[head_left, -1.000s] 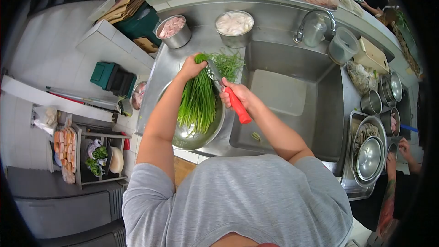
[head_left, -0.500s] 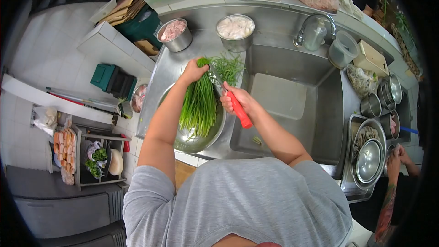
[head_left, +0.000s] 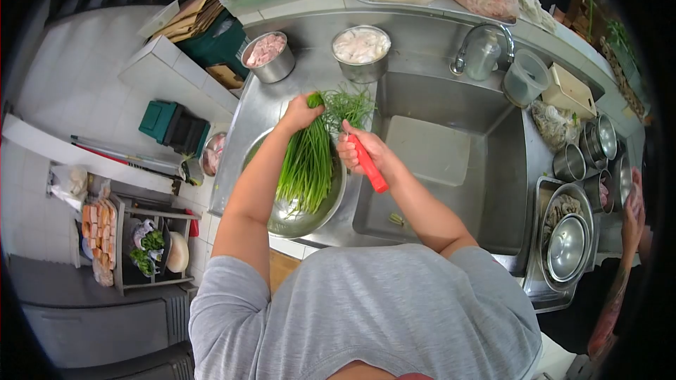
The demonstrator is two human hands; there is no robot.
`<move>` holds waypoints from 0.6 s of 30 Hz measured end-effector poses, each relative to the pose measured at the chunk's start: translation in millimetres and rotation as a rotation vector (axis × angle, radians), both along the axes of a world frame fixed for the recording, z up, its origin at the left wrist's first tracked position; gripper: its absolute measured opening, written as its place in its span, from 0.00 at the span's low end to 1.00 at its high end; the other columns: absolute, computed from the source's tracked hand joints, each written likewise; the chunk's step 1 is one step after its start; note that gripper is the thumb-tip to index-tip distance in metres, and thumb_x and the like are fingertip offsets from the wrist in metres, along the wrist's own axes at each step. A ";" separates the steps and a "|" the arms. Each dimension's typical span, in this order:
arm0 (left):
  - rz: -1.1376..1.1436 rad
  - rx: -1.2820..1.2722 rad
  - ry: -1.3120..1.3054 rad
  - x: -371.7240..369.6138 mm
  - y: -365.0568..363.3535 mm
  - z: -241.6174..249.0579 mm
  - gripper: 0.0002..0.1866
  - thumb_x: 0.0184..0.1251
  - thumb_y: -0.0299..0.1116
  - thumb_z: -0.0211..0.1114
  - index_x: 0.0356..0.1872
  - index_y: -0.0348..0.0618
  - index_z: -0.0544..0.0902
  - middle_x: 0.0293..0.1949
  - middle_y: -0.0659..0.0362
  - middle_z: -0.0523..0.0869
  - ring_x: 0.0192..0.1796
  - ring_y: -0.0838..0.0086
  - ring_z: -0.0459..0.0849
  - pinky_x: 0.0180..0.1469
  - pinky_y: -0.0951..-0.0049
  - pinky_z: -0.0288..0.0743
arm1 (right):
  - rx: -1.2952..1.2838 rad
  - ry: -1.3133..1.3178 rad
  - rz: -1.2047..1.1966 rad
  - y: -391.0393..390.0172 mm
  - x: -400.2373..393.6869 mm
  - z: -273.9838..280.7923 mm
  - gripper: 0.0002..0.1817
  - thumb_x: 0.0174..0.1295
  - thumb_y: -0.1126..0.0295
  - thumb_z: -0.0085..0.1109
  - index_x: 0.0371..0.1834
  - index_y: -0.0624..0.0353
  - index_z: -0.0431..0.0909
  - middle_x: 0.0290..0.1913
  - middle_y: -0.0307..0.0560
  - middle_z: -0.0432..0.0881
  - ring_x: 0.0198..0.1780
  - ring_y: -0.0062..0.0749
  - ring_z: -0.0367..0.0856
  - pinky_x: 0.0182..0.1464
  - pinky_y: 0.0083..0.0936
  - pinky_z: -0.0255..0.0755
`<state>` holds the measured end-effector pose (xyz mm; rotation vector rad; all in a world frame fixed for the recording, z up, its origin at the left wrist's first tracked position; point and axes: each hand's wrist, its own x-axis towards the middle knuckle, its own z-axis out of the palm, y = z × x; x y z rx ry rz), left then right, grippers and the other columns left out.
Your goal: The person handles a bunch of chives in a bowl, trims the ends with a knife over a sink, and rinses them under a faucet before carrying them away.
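My left hand [head_left: 301, 114] is wrapped round the upper end of a thick bunch of chives [head_left: 310, 169], long thin green leaves that hang down over a metal bowl [head_left: 333, 205]. In my right hand [head_left: 350, 153] is a knife [head_left: 367, 163], gripped by its red handle just right of the bunch. Its blade can barely be made out. Loose chive pieces [head_left: 350, 104] lie in a pile on the steel counter beyond both hands.
A deep sink [head_left: 486, 134] with a faucet [head_left: 486, 28] is on the right. Two metal pots, of pink meat [head_left: 266, 49] and pale meat [head_left: 361, 45], stand behind my hands. Bowls [head_left: 569, 245] fill the right side, where another person's hand [head_left: 634, 207] shows.
The knife blade, visible beside the bunch before, hardly shows now. My left hand has shifted slightly towards me. At the right, the other person's hand has moved up beside the metal bowls.
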<state>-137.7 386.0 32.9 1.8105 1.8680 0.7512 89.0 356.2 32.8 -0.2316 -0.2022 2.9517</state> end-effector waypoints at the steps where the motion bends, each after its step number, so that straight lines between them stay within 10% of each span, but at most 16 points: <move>1: 0.000 0.007 0.020 2.7 -0.8 3.7 0.19 0.49 0.39 0.62 0.45 0.48 0.79 0.37 0.49 0.83 0.42 0.58 0.81 0.47 0.65 0.72 | 0.033 0.017 0.009 0.8 1.3 5.6 0.21 0.63 0.48 0.45 0.21 0.51 0.63 0.15 0.32 0.64 0.15 0.18 0.64 0.14 0.17 0.58; 9: 0.072 -0.218 0.271 14.7 -5.6 32.5 0.23 0.47 0.48 0.62 0.47 0.54 0.79 0.41 0.52 0.83 0.46 0.58 0.80 0.51 0.65 0.71 | 0.200 -0.314 -0.053 24.8 14.7 13.1 0.18 0.63 0.51 0.48 0.25 0.53 0.66 0.17 0.35 0.67 0.16 0.22 0.67 0.16 0.19 0.62; 16: 0.429 -0.170 0.474 -2.7 -7.4 20.5 0.25 0.42 0.51 0.63 0.41 0.47 0.78 0.39 0.49 0.83 0.44 0.56 0.81 0.46 0.61 0.73 | 1.339 -0.979 -0.384 27.5 17.4 1.8 0.13 0.58 0.66 0.52 0.28 0.67 0.69 0.18 0.43 0.71 0.16 0.28 0.71 0.16 0.28 0.69; 18: 0.510 -0.239 0.419 -14.9 -12.6 17.0 0.34 0.44 0.54 0.64 0.51 0.43 0.71 0.43 0.51 0.82 0.49 0.60 0.79 0.59 0.48 0.55 | 1.417 -0.962 -0.216 37.8 15.1 -24.4 0.13 0.57 0.66 0.52 0.31 0.68 0.68 0.19 0.44 0.71 0.15 0.29 0.72 0.15 0.29 0.69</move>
